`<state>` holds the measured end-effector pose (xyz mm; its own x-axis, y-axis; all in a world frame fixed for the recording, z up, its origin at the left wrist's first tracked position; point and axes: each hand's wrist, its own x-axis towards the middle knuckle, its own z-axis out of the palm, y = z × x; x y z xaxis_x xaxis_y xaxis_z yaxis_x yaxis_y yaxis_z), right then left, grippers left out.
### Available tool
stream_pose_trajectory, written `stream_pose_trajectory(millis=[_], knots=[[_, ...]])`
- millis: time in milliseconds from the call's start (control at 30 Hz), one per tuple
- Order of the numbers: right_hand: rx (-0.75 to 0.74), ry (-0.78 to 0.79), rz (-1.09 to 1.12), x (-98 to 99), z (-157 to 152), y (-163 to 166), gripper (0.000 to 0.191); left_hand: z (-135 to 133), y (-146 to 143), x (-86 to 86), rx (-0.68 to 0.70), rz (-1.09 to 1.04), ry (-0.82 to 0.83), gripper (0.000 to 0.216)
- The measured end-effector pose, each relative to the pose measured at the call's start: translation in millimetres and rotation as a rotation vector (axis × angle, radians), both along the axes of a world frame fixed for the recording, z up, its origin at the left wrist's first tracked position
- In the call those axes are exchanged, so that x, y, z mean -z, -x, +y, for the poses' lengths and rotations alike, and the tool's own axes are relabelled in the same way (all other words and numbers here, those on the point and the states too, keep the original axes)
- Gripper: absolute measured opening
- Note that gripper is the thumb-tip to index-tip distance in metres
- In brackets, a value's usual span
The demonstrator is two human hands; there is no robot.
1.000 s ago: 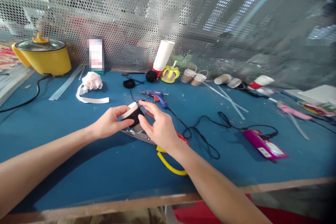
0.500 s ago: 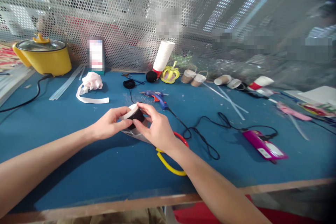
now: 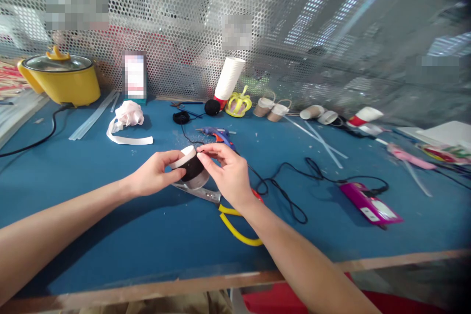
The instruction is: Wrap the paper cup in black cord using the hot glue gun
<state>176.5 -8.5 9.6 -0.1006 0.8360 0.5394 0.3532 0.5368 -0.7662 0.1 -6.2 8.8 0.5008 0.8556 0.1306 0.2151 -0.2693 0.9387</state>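
Note:
My left hand grips a small paper cup wrapped in something black, held tilted just above the blue table. My right hand pinches at the cup's white rim with thumb and forefinger. Under both hands lie scissors with yellow and red handles, their blades pointing left. A blue glue gun rests just beyond my right fingers.
A yellow pot stands far left by glue sticks and a white ribbon. Along the mesh wall: a stack of white cups, a yellow crown, black yarn balls, paper cups. A black cord runs to a magenta device.
My right hand has shifted from the cup's side up to its rim, fingers now pinching. The cup has turned a little in my left hand, baring the scissor blades.

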Motion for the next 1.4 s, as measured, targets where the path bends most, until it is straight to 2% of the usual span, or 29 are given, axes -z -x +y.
stream_pose_trajectory(millis=[133, 533, 967, 1067, 1167, 1300, 1400], knots=[[0.049, 0.011, 0.019, -1.9, 0, 0, 0.006, -2, 0, -1.7, 0.018, 0.041, -0.037, 0.016], [0.045, 0.074, -0.001, -1.9, -1, 2, 0.005, -4, -2, -0.7, 0.013, 0.051, -0.041, 0.016], [0.052, 0.085, -0.004, -1.2, 13, -4, 0.008, 11, -13, -13.3, 0.005, 0.171, -0.121, 0.02], [0.036, 0.153, 0.005, -2.1, 18, -5, 0.011, 14, -15, -13.6, 0.023, 0.197, -0.145, 0.02], [-0.013, 0.287, 0.073, -4.2, 22, -5, 0.016, 17, -15, -12.2, 0.017, 0.217, -0.156, 0.018], [-0.085, 0.453, 0.2, -2.7, 27, -3, 0.023, 17, -14, -4.5, -0.005, 0.164, -0.134, 0.019], [-0.127, 0.5, 0.195, -0.8, 29, -2, 0.031, 17, -13, 2.2, -0.029, 0.127, -0.127, 0.018]])
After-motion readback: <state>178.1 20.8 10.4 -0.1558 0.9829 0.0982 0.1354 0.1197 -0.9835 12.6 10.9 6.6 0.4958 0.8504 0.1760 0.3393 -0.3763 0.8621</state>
